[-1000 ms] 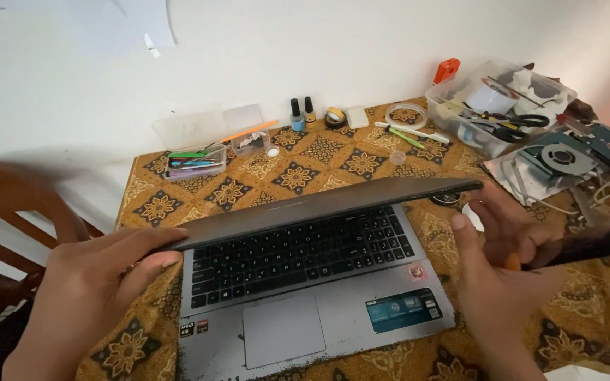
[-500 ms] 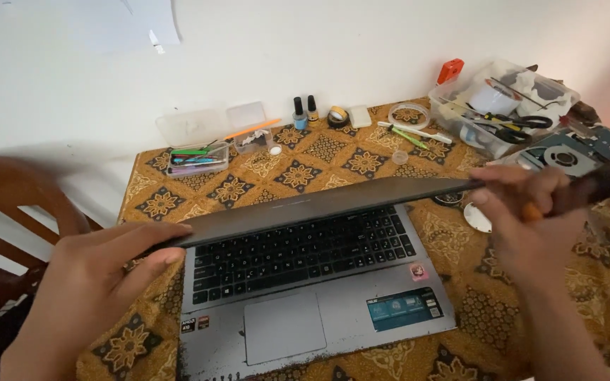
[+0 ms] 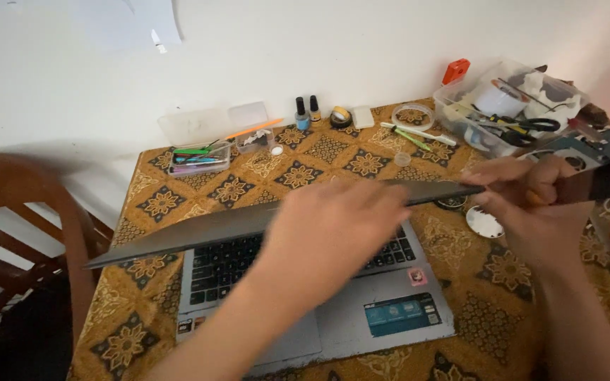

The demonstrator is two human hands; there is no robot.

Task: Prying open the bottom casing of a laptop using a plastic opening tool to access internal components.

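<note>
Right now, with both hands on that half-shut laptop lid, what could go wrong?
The left hand reaches across the keyboard under the lowered lid; fingers might get pinched if it drops. The right hand grips a dark tool with an orange part against the lid's corner, which could scratch or crack it. A small white round piece beside the laptop could be knocked off the table.

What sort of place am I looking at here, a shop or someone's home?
Probably a home repair corner, not a shop: an open laptop on a table under a patterned cloth, a clear tub of tools and scissors, and a wooden chair beside it.
</note>
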